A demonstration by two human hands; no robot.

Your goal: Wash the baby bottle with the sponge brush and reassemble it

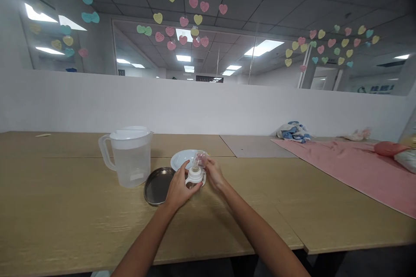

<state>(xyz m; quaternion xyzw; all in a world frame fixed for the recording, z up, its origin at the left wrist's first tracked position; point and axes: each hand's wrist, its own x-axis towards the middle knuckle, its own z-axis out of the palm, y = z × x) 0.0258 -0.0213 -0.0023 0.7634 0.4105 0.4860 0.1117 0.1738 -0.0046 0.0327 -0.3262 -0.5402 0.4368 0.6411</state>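
Observation:
My left hand (180, 188) is wrapped round a small white baby bottle (195, 176) with side handles, standing upright low over the table. Just above the bottle's top, my right hand (212, 173) pinches a clear dome-shaped cap (200, 159). The cap is tilted, and fingers show pinkish through it. Whether it touches the bottle I cannot tell. Behind the bottle lies a white plate (180, 158), partly covered by my hands. A round dark metal tray (158, 186) lies left of my left hand, its right edge hidden.
A translucent lidded pitcher (133, 160) stands left of the tray, handle facing left. On the right a pink cloth (344, 164) covers part of the table (97, 225). A blue-and-white cloth bundle (293, 132) sits by the white wall (195, 104). The table's front edge runs below my forearms.

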